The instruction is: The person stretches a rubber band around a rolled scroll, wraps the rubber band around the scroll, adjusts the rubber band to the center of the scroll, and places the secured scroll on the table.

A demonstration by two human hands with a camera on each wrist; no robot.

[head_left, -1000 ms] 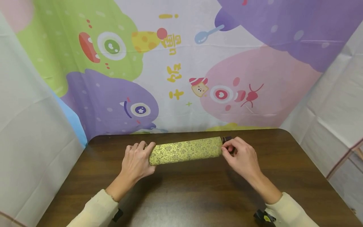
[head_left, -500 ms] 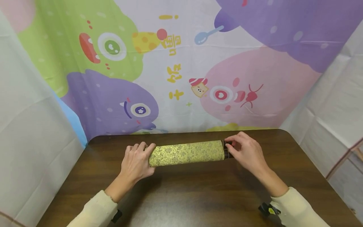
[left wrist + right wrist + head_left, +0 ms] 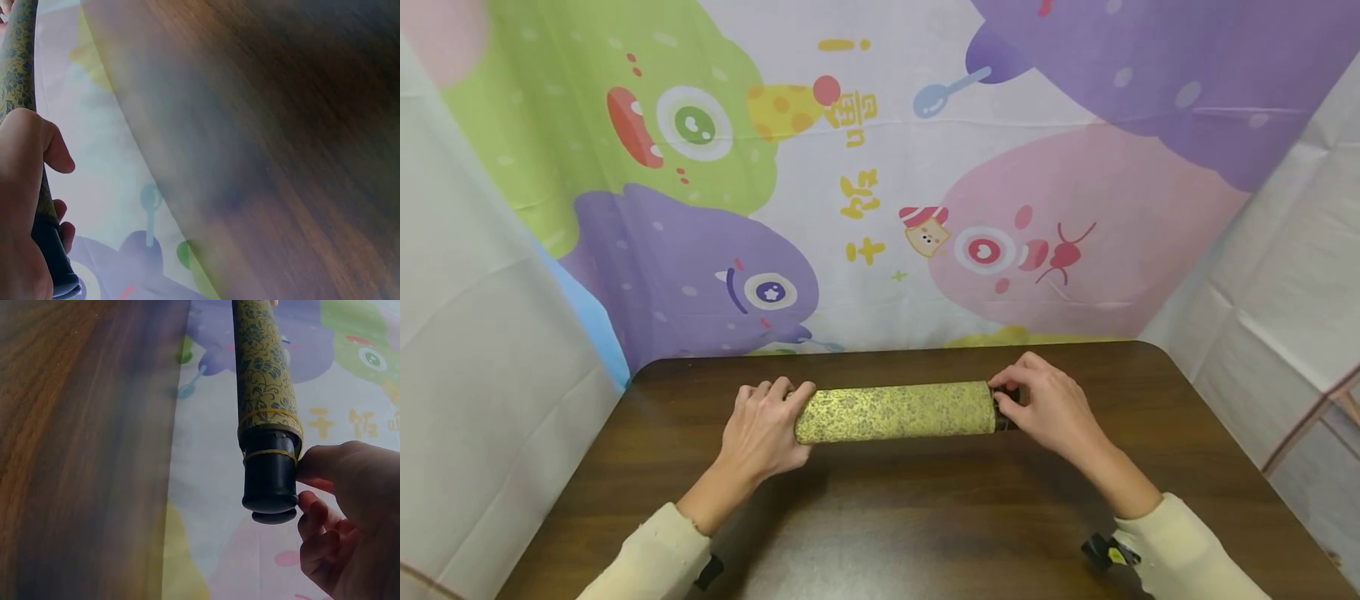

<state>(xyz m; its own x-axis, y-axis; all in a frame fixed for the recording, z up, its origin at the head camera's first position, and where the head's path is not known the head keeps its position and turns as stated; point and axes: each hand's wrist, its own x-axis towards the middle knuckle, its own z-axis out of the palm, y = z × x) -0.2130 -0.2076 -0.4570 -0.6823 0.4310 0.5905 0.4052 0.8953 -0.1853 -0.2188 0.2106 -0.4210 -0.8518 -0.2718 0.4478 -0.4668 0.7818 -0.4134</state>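
Note:
A rolled scroll (image 3: pixel 895 413), covered in gold floral brocade, lies crosswise between my hands in the head view. My left hand (image 3: pixel 766 423) grips its left end; in the left wrist view, fingers wrap round the brocade roll (image 3: pixel 17 69) above a dark end knob (image 3: pixel 57 259). At the other end are dark rod ends (image 3: pixel 270 478). Thin yellow rubber bands (image 3: pixel 269 452) circle the roll there, one on the brocade and one on the black part. My right hand (image 3: pixel 1051 408) has its curled thumb and finger at that lower band, seemingly pinching its edge; the contact is partly hidden.
Beneath the scroll is a dark wooden table (image 3: pixel 902 517) with rounded far corners. A cartoon-printed cloth (image 3: pixel 880 308) hangs behind its far edge. Pale cloth walls (image 3: pixel 1247 333) stand at both sides.
The scroll's right end has come down toward me, so the roll lies more level. My right fingers have shifted about the dark end; my left hand keeps its hold.

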